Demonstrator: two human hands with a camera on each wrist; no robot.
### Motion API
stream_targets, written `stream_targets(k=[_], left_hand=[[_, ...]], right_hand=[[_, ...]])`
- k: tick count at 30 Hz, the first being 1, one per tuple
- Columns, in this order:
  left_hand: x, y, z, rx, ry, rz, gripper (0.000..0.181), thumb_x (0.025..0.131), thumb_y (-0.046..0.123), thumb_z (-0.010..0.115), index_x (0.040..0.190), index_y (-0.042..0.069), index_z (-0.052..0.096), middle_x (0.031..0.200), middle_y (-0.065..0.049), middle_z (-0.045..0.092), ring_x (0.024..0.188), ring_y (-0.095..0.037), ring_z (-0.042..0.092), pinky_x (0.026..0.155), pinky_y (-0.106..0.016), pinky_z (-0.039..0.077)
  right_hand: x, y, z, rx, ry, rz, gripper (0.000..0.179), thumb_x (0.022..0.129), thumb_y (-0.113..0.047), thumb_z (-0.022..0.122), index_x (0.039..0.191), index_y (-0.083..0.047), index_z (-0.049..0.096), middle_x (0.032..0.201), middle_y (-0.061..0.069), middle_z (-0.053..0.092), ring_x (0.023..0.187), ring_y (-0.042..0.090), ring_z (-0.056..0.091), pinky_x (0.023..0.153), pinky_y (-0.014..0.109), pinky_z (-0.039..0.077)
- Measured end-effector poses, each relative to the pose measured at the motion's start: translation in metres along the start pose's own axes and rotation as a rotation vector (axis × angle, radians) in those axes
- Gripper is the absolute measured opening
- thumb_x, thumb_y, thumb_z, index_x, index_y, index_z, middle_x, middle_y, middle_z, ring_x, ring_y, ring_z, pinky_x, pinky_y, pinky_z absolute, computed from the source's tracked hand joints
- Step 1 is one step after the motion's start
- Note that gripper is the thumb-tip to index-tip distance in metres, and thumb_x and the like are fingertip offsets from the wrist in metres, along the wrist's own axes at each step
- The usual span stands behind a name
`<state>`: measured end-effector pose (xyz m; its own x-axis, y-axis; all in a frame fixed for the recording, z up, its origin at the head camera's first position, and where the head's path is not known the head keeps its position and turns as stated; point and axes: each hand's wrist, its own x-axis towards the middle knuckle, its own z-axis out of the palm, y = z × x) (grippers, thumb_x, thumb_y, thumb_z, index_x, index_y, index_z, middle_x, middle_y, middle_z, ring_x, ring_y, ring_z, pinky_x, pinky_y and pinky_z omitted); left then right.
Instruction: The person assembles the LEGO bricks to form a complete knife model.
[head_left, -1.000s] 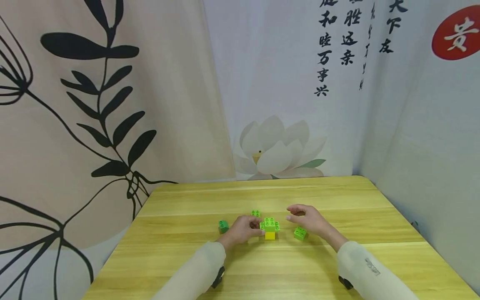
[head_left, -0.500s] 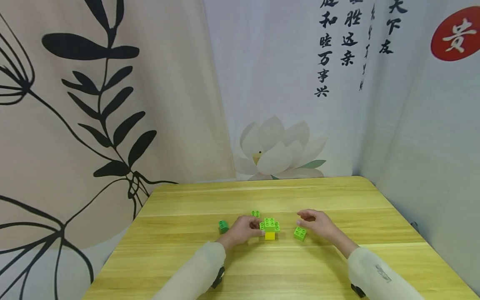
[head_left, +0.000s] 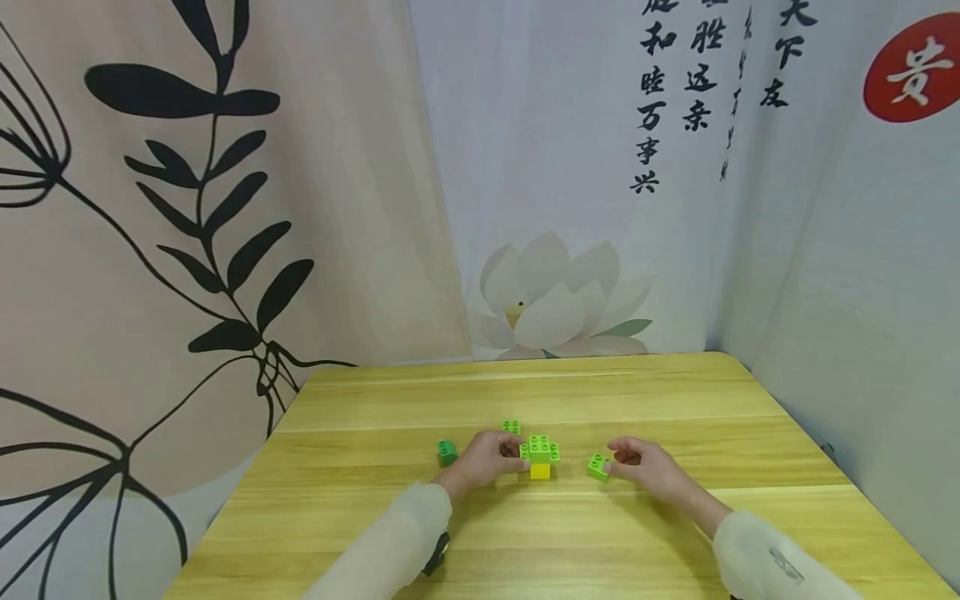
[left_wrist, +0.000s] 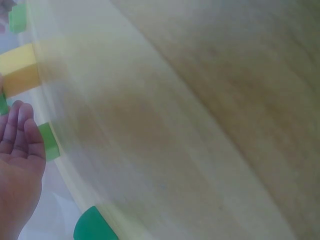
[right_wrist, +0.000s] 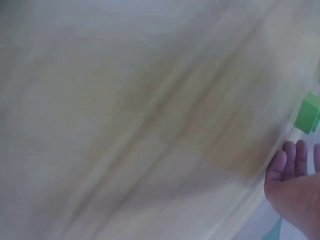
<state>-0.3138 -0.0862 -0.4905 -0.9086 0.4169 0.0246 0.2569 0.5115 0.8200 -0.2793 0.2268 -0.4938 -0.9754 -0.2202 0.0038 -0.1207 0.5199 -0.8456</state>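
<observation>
A small stack of building blocks, bright green pieces over a yellow one, stands mid-table. My left hand grips its left side, thumb and fingers at the green piece there. To the right lies a loose light green block with studs on top. My right hand has come up beside that block, thumb tip overlapping its right edge and fingers bent loosely above. In the right wrist view, the fingertips are just short of the block.
Behind the left hand lies another light green block. A darker green block, with a rounded side in the left wrist view, sits left of the hand. The wooden table meets printed curtains at its back.
My right hand has moved right and nearer, from beside the stack over to the loose light green block, and lowered. The left hand stays in place on the stack.
</observation>
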Motion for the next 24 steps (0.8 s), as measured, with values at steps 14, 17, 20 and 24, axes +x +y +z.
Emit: stream_targets(k=[14, 17, 20, 24], left_hand=[[0.002, -0.001, 0.001, 0.013, -0.003, -0.007, 0.038, 0.087, 0.021, 0.078, 0.120, 0.003, 0.069, 0.092, 0.004, 0.062, 0.085, -0.014, 0.057, 0.074, -0.028, 0.050], [0.003, -0.002, 0.001, 0.010, -0.004, -0.008, 0.038, 0.087, 0.021, 0.078, 0.120, 0.004, 0.068, 0.092, 0.004, 0.062, 0.085, -0.014, 0.057, 0.075, -0.029, 0.050], [0.003, -0.002, 0.001, 0.008, -0.004, -0.008, 0.037, 0.088, 0.021, 0.078, 0.119, 0.004, 0.069, 0.092, 0.004, 0.062, 0.085, -0.014, 0.057, 0.075, -0.029, 0.050], [0.003, -0.001, 0.001, 0.010, -0.003, -0.007, 0.037, 0.088, 0.021, 0.078, 0.119, 0.004, 0.069, 0.091, 0.004, 0.062, 0.084, -0.014, 0.057, 0.075, -0.029, 0.050]], right_hand=[[-0.005, 0.008, 0.008, -0.050, 0.032, 0.034, 0.050, 0.086, -0.025, 0.079, 0.122, 0.003, 0.059, 0.109, 0.008, 0.061, 0.099, 0.021, 0.055, 0.087, 0.039, 0.048], [-0.004, 0.008, 0.010, -0.082, 0.048, 0.026, 0.048, 0.084, -0.025, 0.080, 0.119, 0.001, 0.061, 0.110, 0.008, 0.061, 0.100, 0.021, 0.056, 0.088, 0.042, 0.048], [-0.004, 0.006, 0.011, -0.123, 0.069, 0.019, 0.048, 0.083, -0.026, 0.082, 0.117, 0.000, 0.062, 0.111, 0.008, 0.062, 0.100, 0.022, 0.057, 0.089, 0.045, 0.048], [-0.004, 0.002, 0.012, -0.140, 0.081, 0.013, 0.047, 0.082, -0.025, 0.082, 0.116, 0.001, 0.062, 0.111, 0.008, 0.062, 0.100, 0.022, 0.058, 0.089, 0.047, 0.048]])
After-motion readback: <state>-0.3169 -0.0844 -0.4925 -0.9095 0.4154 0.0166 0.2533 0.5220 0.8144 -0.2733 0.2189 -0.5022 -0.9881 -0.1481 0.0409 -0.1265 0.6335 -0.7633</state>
